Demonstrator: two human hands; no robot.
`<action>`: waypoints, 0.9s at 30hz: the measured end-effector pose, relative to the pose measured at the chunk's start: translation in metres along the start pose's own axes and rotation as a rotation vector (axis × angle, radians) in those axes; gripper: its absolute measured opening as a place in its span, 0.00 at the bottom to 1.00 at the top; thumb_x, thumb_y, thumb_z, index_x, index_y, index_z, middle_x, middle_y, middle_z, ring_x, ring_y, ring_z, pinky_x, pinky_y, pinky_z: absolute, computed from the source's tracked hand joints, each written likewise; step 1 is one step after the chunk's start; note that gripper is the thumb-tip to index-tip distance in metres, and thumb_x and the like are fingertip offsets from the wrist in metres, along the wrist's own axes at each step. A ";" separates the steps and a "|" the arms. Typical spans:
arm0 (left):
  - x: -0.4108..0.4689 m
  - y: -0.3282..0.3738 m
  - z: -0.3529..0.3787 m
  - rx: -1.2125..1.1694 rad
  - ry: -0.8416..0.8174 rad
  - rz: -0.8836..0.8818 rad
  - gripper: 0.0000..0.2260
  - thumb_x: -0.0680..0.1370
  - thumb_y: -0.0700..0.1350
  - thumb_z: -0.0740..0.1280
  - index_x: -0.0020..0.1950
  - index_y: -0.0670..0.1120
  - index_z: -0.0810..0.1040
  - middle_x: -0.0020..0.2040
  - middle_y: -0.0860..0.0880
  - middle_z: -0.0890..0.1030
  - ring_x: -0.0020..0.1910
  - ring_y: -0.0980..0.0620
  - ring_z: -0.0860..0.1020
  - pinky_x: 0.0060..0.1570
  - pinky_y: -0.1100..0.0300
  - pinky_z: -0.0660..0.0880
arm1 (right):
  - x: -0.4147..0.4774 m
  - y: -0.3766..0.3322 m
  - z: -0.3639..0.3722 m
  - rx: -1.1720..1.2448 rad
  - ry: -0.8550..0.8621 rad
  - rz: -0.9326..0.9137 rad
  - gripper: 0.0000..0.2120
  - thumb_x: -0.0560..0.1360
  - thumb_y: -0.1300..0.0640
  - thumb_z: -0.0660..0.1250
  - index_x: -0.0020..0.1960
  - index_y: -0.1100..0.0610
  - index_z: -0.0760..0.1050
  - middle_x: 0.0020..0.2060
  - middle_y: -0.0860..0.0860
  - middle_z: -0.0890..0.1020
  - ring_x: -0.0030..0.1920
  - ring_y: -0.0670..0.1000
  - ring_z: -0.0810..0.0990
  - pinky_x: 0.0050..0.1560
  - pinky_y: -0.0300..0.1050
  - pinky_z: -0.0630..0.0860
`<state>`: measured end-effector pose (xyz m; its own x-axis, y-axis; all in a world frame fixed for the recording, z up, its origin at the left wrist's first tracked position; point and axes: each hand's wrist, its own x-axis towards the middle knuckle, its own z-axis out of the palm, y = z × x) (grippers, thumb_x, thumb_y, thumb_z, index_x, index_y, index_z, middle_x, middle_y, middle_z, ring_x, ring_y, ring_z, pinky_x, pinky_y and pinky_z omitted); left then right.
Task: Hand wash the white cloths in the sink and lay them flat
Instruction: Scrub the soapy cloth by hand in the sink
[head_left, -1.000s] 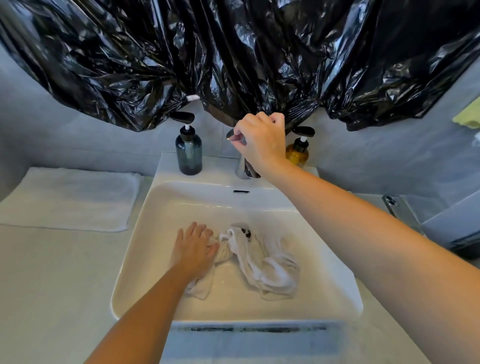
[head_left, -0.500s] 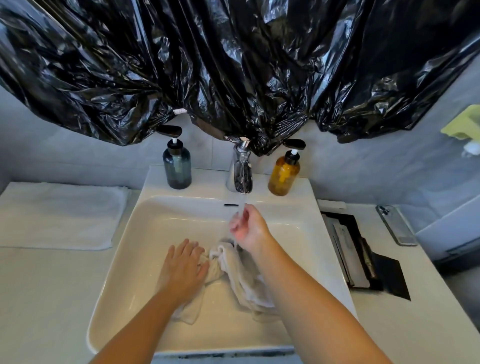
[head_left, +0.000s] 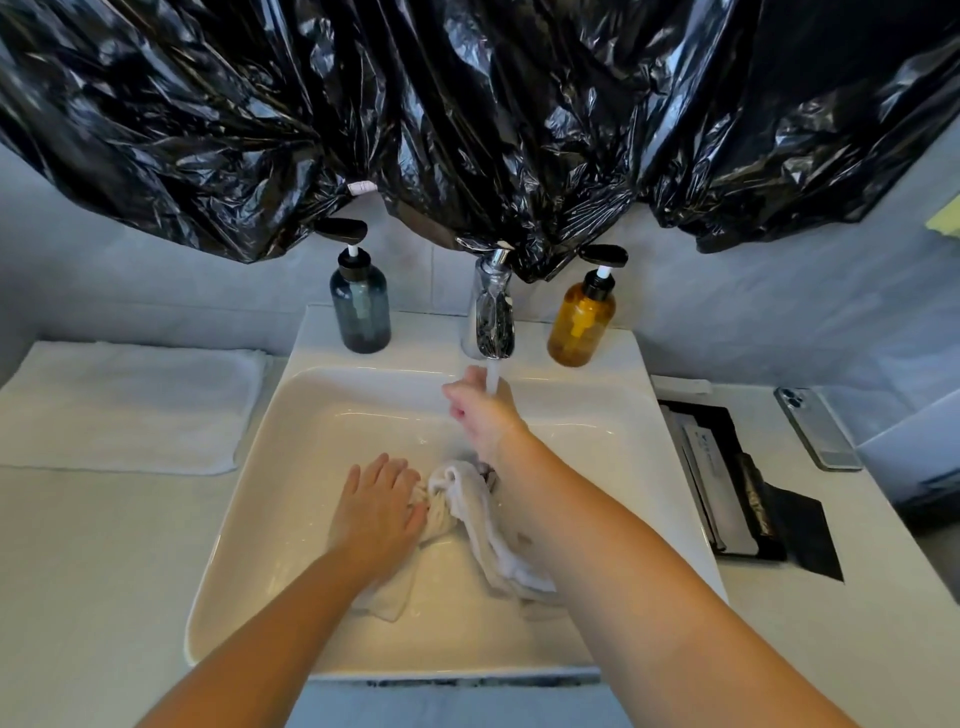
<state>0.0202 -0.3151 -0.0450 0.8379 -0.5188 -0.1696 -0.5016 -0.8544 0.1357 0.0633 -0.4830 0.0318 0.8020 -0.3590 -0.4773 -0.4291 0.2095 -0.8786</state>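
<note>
A bunched white cloth (head_left: 480, 525) lies in the bottom of the white sink (head_left: 291, 467). My left hand (head_left: 376, 506) rests flat on the cloth's left part, fingers straight. My right hand (head_left: 478, 410) is under the water stream falling from the chrome tap (head_left: 491, 312), fingers loosely curled with nothing in them; my right forearm covers part of the cloth. A folded white cloth (head_left: 130, 402) lies flat on the counter to the left of the sink.
A grey pump bottle (head_left: 359, 304) and an amber pump bottle (head_left: 582, 322) stand either side of the tap. Black plastic sheeting (head_left: 467, 114) hangs just above them. Right of the sink are a black tray (head_left: 737, 483) and a phone (head_left: 815, 428).
My right hand left the tap handle and came down into the running water above the cloth. Water now runs. My left hand has stayed on the cloth.
</note>
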 end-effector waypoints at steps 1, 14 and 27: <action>0.002 0.000 -0.003 -0.033 -0.009 0.002 0.34 0.73 0.59 0.39 0.71 0.51 0.70 0.74 0.50 0.68 0.74 0.48 0.64 0.73 0.49 0.57 | -0.002 0.003 -0.008 -0.009 0.010 -0.025 0.12 0.76 0.66 0.63 0.38 0.54 0.66 0.32 0.51 0.66 0.33 0.50 0.65 0.38 0.43 0.65; 0.110 0.097 -0.056 -0.477 0.130 0.049 0.12 0.84 0.50 0.54 0.41 0.50 0.68 0.35 0.49 0.71 0.34 0.45 0.71 0.36 0.57 0.66 | -0.058 0.069 -0.118 -1.250 -0.352 -0.308 0.21 0.70 0.35 0.70 0.54 0.47 0.75 0.46 0.45 0.76 0.47 0.48 0.75 0.48 0.43 0.69; 0.025 0.027 -0.033 -0.007 -0.115 0.190 0.34 0.73 0.67 0.66 0.73 0.51 0.65 0.68 0.50 0.70 0.64 0.47 0.71 0.60 0.52 0.69 | -0.054 0.048 -0.103 -1.504 -0.180 -0.258 0.31 0.75 0.46 0.68 0.74 0.47 0.63 0.66 0.53 0.71 0.66 0.59 0.71 0.64 0.55 0.66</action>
<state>0.0349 -0.3507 -0.0135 0.6984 -0.6706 -0.2503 -0.6460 -0.7411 0.1829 -0.0436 -0.5472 0.0145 0.9087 -0.1058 -0.4039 -0.1958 -0.9624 -0.1883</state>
